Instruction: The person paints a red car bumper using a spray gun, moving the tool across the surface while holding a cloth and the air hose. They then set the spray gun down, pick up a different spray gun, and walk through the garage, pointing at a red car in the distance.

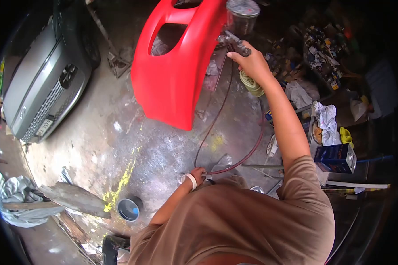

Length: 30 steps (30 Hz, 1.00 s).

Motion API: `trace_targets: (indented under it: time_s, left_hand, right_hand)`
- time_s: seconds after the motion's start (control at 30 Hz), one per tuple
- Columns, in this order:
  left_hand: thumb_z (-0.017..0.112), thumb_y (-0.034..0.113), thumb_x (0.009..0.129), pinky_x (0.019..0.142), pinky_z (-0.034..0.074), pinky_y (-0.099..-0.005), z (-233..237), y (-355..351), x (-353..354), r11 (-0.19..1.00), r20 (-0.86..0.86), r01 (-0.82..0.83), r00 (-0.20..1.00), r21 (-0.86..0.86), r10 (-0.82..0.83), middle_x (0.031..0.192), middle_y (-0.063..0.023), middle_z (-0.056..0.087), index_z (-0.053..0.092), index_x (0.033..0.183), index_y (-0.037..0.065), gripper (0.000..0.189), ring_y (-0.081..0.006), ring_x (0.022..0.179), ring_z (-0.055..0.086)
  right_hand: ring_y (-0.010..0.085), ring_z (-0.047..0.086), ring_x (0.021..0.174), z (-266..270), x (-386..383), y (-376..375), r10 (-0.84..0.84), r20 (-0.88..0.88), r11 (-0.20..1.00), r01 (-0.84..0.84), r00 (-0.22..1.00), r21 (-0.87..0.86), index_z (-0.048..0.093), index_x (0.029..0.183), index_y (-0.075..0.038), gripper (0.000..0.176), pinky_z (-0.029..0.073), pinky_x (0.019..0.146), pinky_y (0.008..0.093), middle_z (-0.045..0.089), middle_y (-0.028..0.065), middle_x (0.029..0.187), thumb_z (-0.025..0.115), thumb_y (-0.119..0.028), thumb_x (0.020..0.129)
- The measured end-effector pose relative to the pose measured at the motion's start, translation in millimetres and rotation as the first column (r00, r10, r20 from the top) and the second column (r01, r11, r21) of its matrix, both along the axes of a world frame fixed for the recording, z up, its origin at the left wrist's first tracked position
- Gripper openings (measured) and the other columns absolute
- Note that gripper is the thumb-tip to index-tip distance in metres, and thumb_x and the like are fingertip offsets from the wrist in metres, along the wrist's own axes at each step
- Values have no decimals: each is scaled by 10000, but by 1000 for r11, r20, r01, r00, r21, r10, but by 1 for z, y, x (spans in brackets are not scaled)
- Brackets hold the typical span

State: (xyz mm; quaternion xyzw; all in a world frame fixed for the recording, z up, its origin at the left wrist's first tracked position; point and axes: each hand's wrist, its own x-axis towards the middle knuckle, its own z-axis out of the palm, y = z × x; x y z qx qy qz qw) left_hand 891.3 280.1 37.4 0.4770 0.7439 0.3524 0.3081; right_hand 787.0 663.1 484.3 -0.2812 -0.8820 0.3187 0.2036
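Bucket (129, 209) toward near edge of floor (163, 154), blue patch inside; right hand (253, 64) wrapped round spray gun (239, 43), beside right edge of red bumper (163, 88); left hand (198, 173) curled on hose (234, 167), bumper beyond

no legible text, numberplate (44, 128) blurred

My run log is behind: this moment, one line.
right hand: holds spray gun | left hand: holds hose | bumper: red, near spray gun
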Motion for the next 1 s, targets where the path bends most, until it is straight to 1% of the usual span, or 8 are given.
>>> trace_targets:
  time_s: [0.13, 0.23, 0.3, 0.43, 0.57, 0.63, 0.77, 1.0]
  left_hand:
    - [738, 207, 945, 962, 547, -481, -25, 7, -16, 952, 97, -85, 988, -295, 118, 1130, -224, 720, 704, 1143, 40, 261, -426, 1107, 677]
    - [739, 256, 962, 939, 544, -475, -31, 5, -17, 961, 213, -127, 960, -246, 182, 1070, -205, 734, 719, 1113, 48, 257, -409, 1067, 685]
    - [749, 279, 962, 932, 547, -467, -5, 14, -19, 974, 154, -84, 981, -211, 118, 1044, -199, 740, 733, 1076, 50, 257, -395, 1055, 690]
    - [763, 309, 961, 930, 546, -457, 41, 44, -8, 960, 117, -150, 976, -237, 181, 1033, -194, 748, 749, 983, 39, 272, -380, 1051, 693]
    - [724, 293, 988, 863, 565, -431, 39, 83, 8, 965, 113, -242, 961, -102, 253, 996, -186, 756, 779, 1029, 38, 264, -344, 944, 721]
    - [724, 346, 996, 808, 575, -435, 46, 105, 3, 956, 150, -207, 959, -206, 240, 952, -185, 761, 774, 1068, 70, 289, -357, 919, 741]
    - [702, 319, 1014, 811, 565, -411, 112, 162, -14, 960, 185, -48, 977, -274, 102, 941, -165, 747, 768, 1076, 71, 265, -322, 905, 726]
    - [691, 344, 1033, 827, 571, -392, 127, 211, -30, 966, 253, -22, 963, -259, 90, 960, -143, 767, 775, 1121, 99, 274, -264, 905, 737]
  right_hand:
    - [101, 612, 630, -14, 44, 26, -46, -256, 967, -21, 965, -253, 711, 1318, -110, 446, 515, 647, 312, 668, 12, 771, 782, -347, 947]
    - [77, 597, 679, -60, 94, 49, -128, -235, 917, 25, 964, -398, 689, 1364, -108, 497, 493, 659, 274, 675, -6, 808, 791, -363, 949]
    - [57, 576, 692, -101, 132, 64, -173, -224, 860, 36, 959, -508, 692, 1363, -111, 507, 486, 671, 264, 665, -10, 833, 798, -381, 947]
    - [249, 758, 873, -177, 204, 86, -232, -42, 901, 198, 972, -385, 682, 1364, -118, 541, 554, 799, 364, 779, 121, 994, 766, -463, 956]
    - [392, 744, 1047, -180, 240, 92, -138, 92, 930, 161, 986, -329, 691, 1338, -126, 566, 562, 898, 435, 771, 182, 1144, 762, -518, 935]
    - [414, 730, 1058, -192, 244, 94, -76, 70, 952, 93, 995, -292, 700, 1324, -137, 572, 563, 911, 450, 768, 179, 1164, 758, -542, 925]
    - [420, 725, 1060, -193, 218, 106, 123, 74, 952, -96, 990, -291, 702, 1331, -162, 580, 566, 913, 465, 766, 176, 1173, 728, -581, 931]
    - [427, 726, 1038, -224, 107, 106, 456, 61, 862, -424, 888, -279, 706, 1335, -182, 595, 562, 917, 490, 766, 187, 1124, 714, -611, 923]
